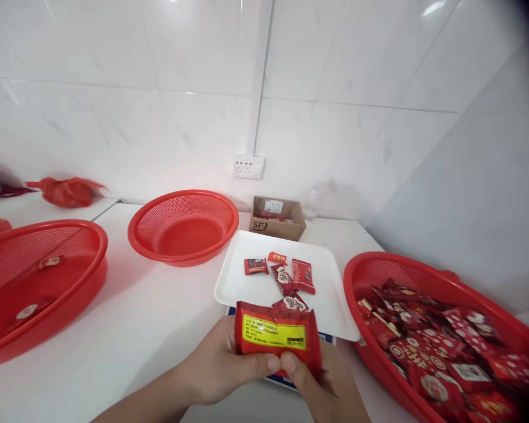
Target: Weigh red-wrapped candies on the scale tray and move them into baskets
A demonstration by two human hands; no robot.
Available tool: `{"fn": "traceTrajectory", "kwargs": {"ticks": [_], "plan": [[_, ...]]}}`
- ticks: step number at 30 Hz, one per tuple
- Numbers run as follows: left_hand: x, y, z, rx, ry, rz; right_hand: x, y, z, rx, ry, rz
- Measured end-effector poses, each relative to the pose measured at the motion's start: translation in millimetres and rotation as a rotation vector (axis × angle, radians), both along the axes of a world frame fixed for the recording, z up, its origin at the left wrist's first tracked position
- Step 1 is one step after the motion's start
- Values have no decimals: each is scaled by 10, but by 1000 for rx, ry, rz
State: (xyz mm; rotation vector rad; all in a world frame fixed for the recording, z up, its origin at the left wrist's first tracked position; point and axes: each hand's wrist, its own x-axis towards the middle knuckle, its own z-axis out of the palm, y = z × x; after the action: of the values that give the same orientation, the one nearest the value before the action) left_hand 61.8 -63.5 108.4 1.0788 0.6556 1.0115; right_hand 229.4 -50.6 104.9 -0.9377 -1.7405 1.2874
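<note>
Both my hands hold one red snack packet [275, 335] with a yellow label, low in the middle of the view. My left hand [223, 367] grips its left side with the thumb on the front. My right hand [326, 388] pinches its lower right edge. Just beyond it lies a white tray [238, 282] with several small red wrapped sweets [286, 273] on it. To the right stands a red basket [370, 270] full of red packets [441, 346].
An empty red mesh basket [184, 226] sits at the back centre, and a large red basket [70, 235] with two small packets at the left. A small open cardboard box [277, 218] stands by the tiled wall below a socket [248, 167]. A red bag [68, 191] lies far left.
</note>
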Motion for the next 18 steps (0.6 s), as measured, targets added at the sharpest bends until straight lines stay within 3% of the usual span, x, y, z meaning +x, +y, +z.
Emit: {"fn": "traceTrajectory", "kwargs": {"ticks": [2, 5, 9, 13, 15, 18], "plan": [[-52, 5, -23, 0, 23, 23, 37, 32, -36, 30, 4, 71], [-227, 70, -29, 8, 142, 154, 155, 63, -115, 92, -113, -5], [-635, 325, 64, 93, 502, 615, 325, 60, -176, 63, -209, -210], [-1126, 670, 214, 231, 1086, 1041, 473, 65, -154, 128, -246, -354], [-1308, 801, 244, 257, 1418, 1037, 575, 108, -141, 173, -293, -441], [-1378, 900, 196, 348, 1539, 981, 775, 242, -156, 237, -439, -597]]}}
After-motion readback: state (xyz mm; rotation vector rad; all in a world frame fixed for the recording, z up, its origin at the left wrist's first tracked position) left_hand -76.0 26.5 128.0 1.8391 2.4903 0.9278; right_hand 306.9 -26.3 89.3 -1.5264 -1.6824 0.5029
